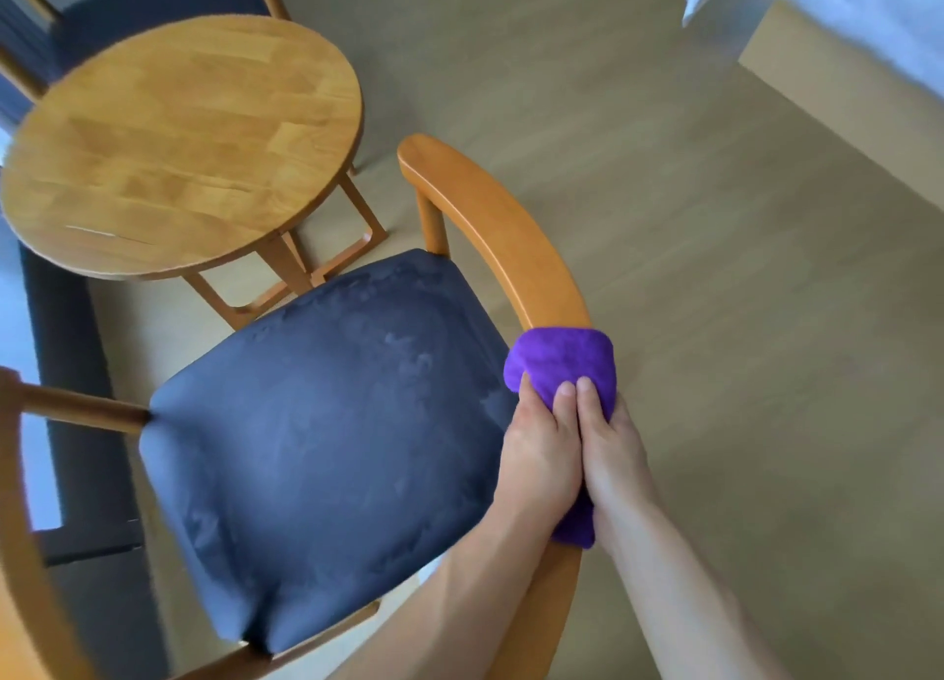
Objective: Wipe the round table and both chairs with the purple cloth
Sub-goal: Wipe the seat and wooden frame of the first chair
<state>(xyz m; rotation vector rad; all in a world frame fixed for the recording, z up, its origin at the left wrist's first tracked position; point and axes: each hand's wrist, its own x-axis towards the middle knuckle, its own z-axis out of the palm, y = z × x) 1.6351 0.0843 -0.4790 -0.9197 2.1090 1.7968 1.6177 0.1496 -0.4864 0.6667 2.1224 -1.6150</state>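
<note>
**Both hands hold the purple cloth on the near chair's armrest**

The purple cloth [562,368] is wrapped over the curved wooden armrest [490,230] of the near chair [327,424], on the right side of its dark padded seat. The left hand [541,454] and the right hand [613,454] lie side by side on the cloth, touching each other, with their fingers curled round it and pressing it against the rail. A loose end of the cloth shows below the wrists, between the two forearms.

The seat cushion shows pale smeared patches across its surface. Beyond the chair stands the round table, its wooden tabletop [179,143] bare of things, with a thin pale streak near its front edge. The second chair [153,0], also dark-cushioned with a wooden frame, sits behind the table at the upper left. A bed [843,30] with white bedding fills the upper right corner, above the light wood floor [715,322].
</note>
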